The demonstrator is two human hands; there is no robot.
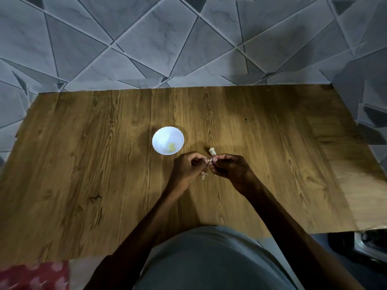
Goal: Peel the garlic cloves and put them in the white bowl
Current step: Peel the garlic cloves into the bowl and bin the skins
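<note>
A small white bowl (162, 136) stands on the wooden table, with a pale peeled garlic clove (171, 146) inside it. Just right of the bowl lies an unpeeled garlic clove (212, 151) on the wood. My left hand (188, 168) and my right hand (230, 167) meet in front of the bowl and pinch one small garlic clove (210, 161) between their fingertips; most of it is hidden by the fingers. Bits of papery skin (204, 176) hang or lie just below my left hand.
The wooden table (104, 174) runs up to a grey tiled wall (188, 42) at the back. A red patterned cloth (33, 276) sits at the near left corner. A dark object (360, 245) is beyond the table's near right edge.
</note>
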